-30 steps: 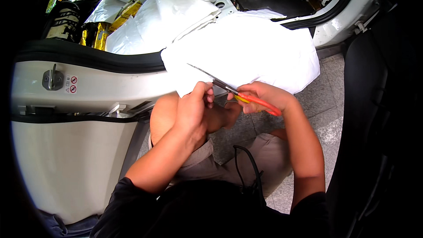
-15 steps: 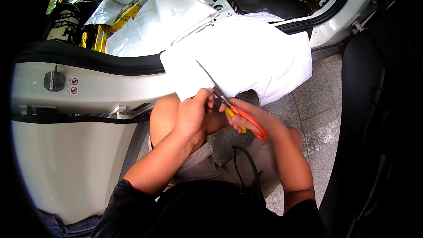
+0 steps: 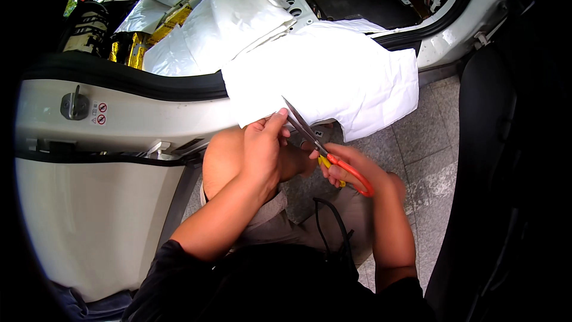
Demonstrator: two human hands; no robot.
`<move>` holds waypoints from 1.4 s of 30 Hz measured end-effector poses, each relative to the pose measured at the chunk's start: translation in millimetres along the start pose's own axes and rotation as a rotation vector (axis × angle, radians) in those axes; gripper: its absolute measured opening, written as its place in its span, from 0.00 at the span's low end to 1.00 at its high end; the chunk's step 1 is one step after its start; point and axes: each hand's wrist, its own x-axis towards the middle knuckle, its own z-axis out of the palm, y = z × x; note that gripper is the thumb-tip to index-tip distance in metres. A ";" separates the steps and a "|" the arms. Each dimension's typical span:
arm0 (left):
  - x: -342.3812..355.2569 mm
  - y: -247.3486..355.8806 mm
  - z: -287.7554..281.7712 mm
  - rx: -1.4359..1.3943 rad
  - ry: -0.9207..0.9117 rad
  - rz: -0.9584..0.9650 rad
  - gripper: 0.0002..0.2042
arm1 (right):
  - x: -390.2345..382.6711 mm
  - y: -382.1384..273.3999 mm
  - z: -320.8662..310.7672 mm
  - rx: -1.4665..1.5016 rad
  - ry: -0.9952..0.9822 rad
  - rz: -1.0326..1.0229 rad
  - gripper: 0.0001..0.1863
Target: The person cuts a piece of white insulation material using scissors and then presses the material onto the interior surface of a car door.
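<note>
Your L hand [image 3: 262,142] has thumb & fingertips pinched on the white sheet [image 3: 333,77] at its approx 8 o'clock edge; R hand [image 3: 356,158] is curled round the scissors [image 3: 322,148], blades part-open. Sheet's at 12, over the car's door sill [image 3: 173,107]: prob. light, soft, floppy; best pinched by an edge. Vs 1 s ago, R hand's lower, blades swung from 10 toward 11.

White sheet [image 3: 325,71]: lightly creased, draped over black door seal [image 3: 196,88], near edge curving inward, pinched in left hand [image 3: 264,143].
Scissors [image 3: 310,133]: red and yellow handles in right hand [image 3: 344,164], dark blades parted, tips slanting up-left.
</note>
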 end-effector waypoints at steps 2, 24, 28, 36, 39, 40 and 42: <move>9.3 -5.9 -3.5 0.023 -0.025 -0.004 0.06 | -1.5 5.9 1.2 -0.002 0.020 -0.017 0.18; 4.2 -8.9 11.1 0.195 0.009 0.011 0.09 | 54.6 18.8 42.6 -0.141 0.791 -0.484 0.30; -0.4 -10.4 13.3 0.238 -0.015 0.028 0.09 | 83.0 18.5 43.9 0.027 0.939 -0.497 0.31; -5.8 -11.4 10.5 0.220 -0.050 -0.060 0.09 | 109.0 -16.2 56.1 0.326 1.122 -0.476 0.44; -7.3 -7.0 8.9 0.210 -0.035 -0.119 0.09 | 116.8 -2.7 48.2 0.137 1.172 -0.547 0.44; -7.9 -6.3 8.8 0.200 -0.033 -0.135 0.10 | 119.3 0.2 46.9 0.146 1.167 -0.572 0.43; -13.0 -7.6 10.7 0.157 -0.021 -0.180 0.09 | 119.1 4.7 45.9 0.157 1.165 -0.613 0.41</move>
